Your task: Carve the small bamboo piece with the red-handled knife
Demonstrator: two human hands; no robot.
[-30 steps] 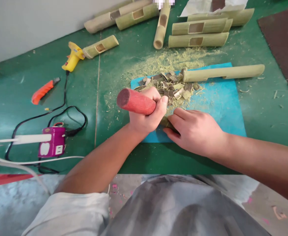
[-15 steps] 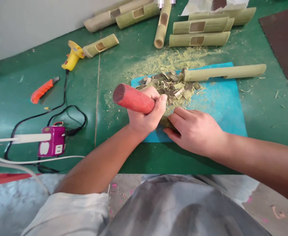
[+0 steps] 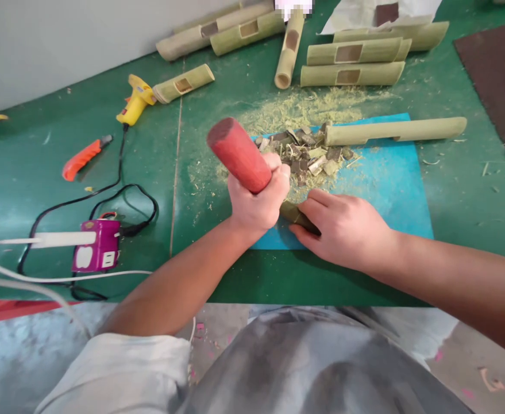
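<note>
My left hand point(image 3: 258, 198) is wrapped round the thick red handle point(image 3: 239, 154) of a tool. Its working end is hidden behind my fist, so its kind does not show. Close on the right, my right hand point(image 3: 342, 227) is closed over a piece of bamboo point(image 3: 294, 214), gripping it against the blue mat point(image 3: 401, 195). Most of that piece is under my fingers. Just beyond both hands lies a heap of bamboo chips point(image 3: 312, 152) and shavings. A long notched bamboo tube point(image 3: 394, 131) rests at the mat's far side.
Several bamboo tubes with cut windows point(image 3: 351, 75) lie at the back. On the left are a yellow glue gun point(image 3: 135, 103), an orange utility knife point(image 3: 84, 158) and a purple power adapter point(image 3: 97, 244) with trailing cords. A dark brown mat point(image 3: 497, 80) covers the right edge.
The red handle has tilted more upright, its butt end moving slightly right and nearer me then up in my fist. My right hand stays on the bamboo piece. The view has shifted slightly.
</note>
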